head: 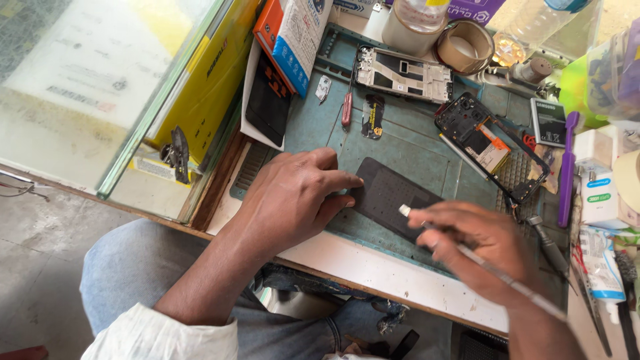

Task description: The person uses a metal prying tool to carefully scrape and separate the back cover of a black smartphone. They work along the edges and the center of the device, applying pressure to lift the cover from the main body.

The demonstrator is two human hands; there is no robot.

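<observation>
The left hand (pixel 293 200) is lying flat near the middle of the frame, fingers pressed together, their tips pressing down the left edge of a dark panel (pixel 390 193) on the teal mat (pixel 407 143). The right hand (pixel 477 243), lower right, is pinching a thin white-tipped tool (pixel 480 260) that is slanting across the panel's lower right corner; the hand is hiding that corner, and blur is making the tool's far end hard to follow.

Two opened phone frames are sitting on the mat: a silver one (pixel 403 73) at top centre and a black one (pixel 490 143) at right, its insides too small to make out. One red-handled screwdriver (pixel 347 107) is lying just left of the silver frame, and one purple toothbrush (pixel 567 170) is lying at the right. One roll of tape (pixel 465 47) is sitting at the top. The boxes (pixel 293 40) at upper left and the tubes (pixel 600 263) at lower right are being cut off by the frame edges. The bench (pixel 373 267) edge is showing white below the mat.
</observation>
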